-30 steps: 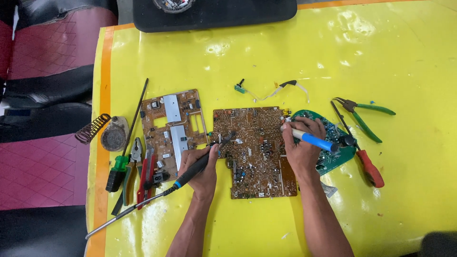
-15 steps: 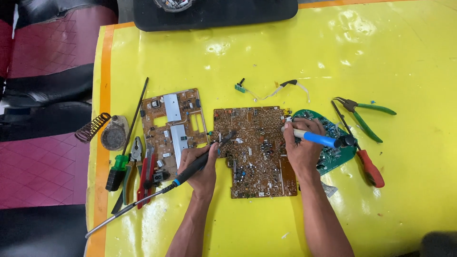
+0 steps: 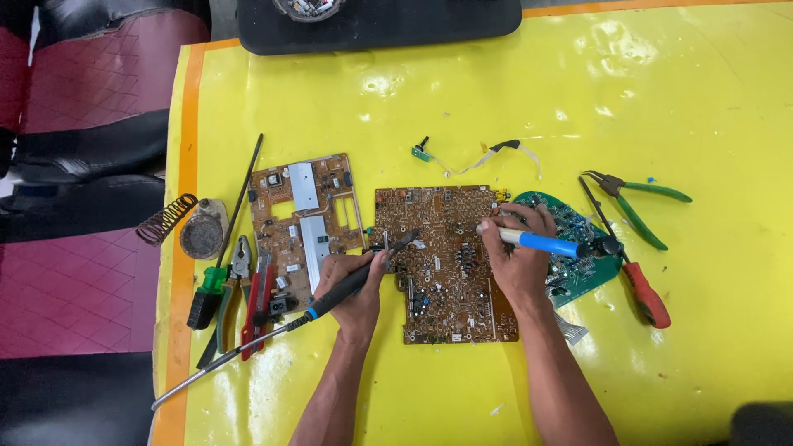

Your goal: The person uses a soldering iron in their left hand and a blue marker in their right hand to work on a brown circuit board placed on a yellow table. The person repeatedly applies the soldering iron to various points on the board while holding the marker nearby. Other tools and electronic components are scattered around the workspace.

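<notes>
A brown circuit board (image 3: 442,248) lies flat in the middle of the yellow table (image 3: 462,107). My left hand (image 3: 353,285) grips a black soldering iron (image 3: 343,289) whose tip rests at the board's left edge; its cord trails down to the left. My right hand (image 3: 516,252) holds a blue-handled tool (image 3: 541,242) with its white tip touching the board's upper right part. A green circuit board (image 3: 578,248) sits partly under my right hand.
A second brown board (image 3: 304,219) lies left of the main one. Pliers, cutters and a green-handled screwdriver (image 3: 213,277) lie at the left, next to an iron stand with a coil (image 3: 186,227). Green-handled pliers (image 3: 640,206) and a red-handled screwdriver (image 3: 636,281) lie right. A small part with wires (image 3: 471,157) lies above.
</notes>
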